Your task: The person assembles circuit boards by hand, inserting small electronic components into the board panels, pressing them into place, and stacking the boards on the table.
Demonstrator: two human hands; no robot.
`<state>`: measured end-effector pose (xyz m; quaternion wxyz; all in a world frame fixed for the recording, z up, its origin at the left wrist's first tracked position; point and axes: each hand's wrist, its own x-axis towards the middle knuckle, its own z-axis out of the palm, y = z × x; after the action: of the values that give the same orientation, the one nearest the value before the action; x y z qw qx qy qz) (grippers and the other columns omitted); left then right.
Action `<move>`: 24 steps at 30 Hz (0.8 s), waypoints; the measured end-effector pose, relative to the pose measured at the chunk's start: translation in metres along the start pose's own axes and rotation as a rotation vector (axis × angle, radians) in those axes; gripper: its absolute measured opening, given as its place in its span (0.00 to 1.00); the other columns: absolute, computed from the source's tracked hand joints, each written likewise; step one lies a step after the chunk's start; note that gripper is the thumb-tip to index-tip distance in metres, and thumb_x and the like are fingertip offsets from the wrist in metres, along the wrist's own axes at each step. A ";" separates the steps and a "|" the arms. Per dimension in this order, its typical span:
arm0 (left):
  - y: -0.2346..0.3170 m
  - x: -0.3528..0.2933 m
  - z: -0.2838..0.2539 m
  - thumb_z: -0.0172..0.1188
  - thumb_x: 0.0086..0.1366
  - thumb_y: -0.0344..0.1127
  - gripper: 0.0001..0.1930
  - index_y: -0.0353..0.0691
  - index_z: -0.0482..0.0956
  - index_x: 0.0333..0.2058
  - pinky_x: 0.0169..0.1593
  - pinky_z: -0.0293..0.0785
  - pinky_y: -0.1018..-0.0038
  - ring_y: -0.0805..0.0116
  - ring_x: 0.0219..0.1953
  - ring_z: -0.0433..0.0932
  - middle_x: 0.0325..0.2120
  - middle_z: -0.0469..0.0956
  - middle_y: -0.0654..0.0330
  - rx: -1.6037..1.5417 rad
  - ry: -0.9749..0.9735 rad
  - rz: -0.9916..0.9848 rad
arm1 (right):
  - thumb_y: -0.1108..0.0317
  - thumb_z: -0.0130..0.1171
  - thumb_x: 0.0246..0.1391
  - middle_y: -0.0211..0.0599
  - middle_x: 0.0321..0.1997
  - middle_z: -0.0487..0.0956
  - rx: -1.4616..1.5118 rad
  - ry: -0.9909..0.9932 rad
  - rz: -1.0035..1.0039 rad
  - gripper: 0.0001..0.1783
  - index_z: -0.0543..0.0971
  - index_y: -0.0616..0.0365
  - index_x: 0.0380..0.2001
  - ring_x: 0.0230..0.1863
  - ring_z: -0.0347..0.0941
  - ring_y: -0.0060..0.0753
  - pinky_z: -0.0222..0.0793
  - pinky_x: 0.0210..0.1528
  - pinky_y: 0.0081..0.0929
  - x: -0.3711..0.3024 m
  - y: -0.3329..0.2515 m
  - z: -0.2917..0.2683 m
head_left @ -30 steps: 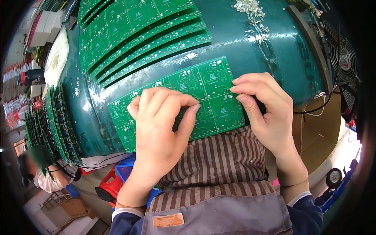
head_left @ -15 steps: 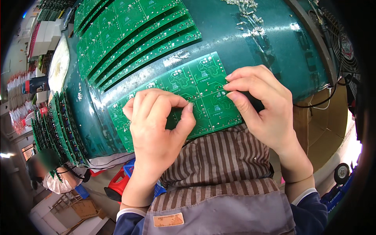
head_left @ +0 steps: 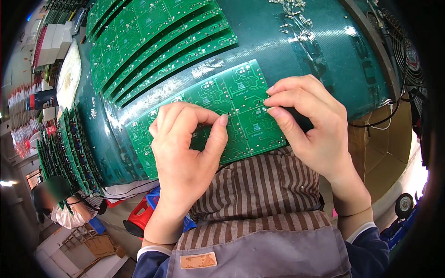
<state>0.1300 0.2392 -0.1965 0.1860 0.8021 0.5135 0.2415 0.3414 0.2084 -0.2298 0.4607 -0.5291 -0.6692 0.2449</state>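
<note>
A green printed circuit board panel lies at the near edge of the table, its face marked with repeated circuit patterns. My left hand is over its middle, thumb and index fingertips pinched together at the surface; whatever is between them is too small to make out. My right hand is at the panel's right edge. Its thumb and first fingers come together in a pinch there, and what they hold, if anything, cannot be told. Beyond the panel, several similar green boards lie overlapping in a row.
Small loose silver parts with wire leads lie scattered at the far right of the green-covered table. Populated circuit boards stand packed upright on the left. A cardboard box is at right. Another person sits at lower left.
My left hand's pinched fingertips have moved slightly away from me across the panel. The right hand has stayed almost in place at the edge.
</note>
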 end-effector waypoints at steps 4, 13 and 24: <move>0.001 0.000 -0.001 0.71 0.55 0.29 0.07 0.45 0.80 0.28 0.43 0.62 0.69 0.64 0.36 0.74 0.28 0.78 0.65 -0.005 -0.004 0.000 | 0.80 0.66 0.49 0.40 0.41 0.82 0.005 0.001 0.005 0.08 0.83 0.62 0.34 0.42 0.79 0.36 0.75 0.44 0.27 0.001 0.001 0.000; -0.001 0.003 -0.003 0.71 0.55 0.29 0.07 0.45 0.81 0.29 0.44 0.61 0.69 0.66 0.37 0.75 0.29 0.79 0.66 0.038 -0.026 0.047 | 0.81 0.66 0.48 0.40 0.40 0.82 0.007 0.005 0.003 0.08 0.83 0.61 0.34 0.42 0.79 0.36 0.75 0.43 0.27 0.002 0.003 -0.001; 0.004 0.001 -0.002 0.72 0.53 0.29 0.08 0.46 0.80 0.29 0.46 0.59 0.67 0.65 0.38 0.76 0.30 0.78 0.66 0.127 -0.007 0.093 | 0.81 0.66 0.48 0.39 0.40 0.82 0.000 0.000 -0.011 0.08 0.83 0.61 0.34 0.41 0.78 0.37 0.74 0.42 0.28 0.000 0.004 -0.002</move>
<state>0.1324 0.2382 -0.1922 0.1250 0.8363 0.4892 0.2138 0.3449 0.2096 -0.2324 0.4619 -0.5254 -0.6722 0.2425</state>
